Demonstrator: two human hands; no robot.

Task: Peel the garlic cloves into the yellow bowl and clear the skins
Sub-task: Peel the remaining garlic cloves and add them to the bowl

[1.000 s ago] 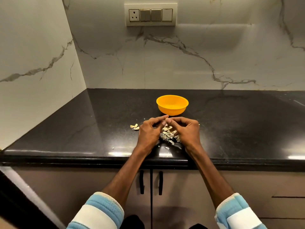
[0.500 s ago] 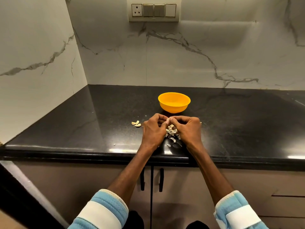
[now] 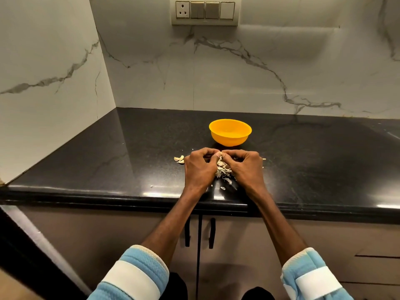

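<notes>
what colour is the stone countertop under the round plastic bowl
Glossy black countertop, finely speckled; shows best in the head view.

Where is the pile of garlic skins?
Head view: the garlic skins lie on the black counter between the left hand and right hand, nearer than the yellow bowl.

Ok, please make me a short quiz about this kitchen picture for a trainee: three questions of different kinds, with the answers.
1. Where do the loose garlic cloves lie?
A) on the floor
B) on the counter, beside the left hand
C) on the wall socket
2. True or false: the yellow bowl stands on the counter beyond both hands.
3. Fill in: the left hand and the right hand together pinch one ____ above the pile of skins.
Key: 1 B; 2 true; 3 garlic clove.
</notes>
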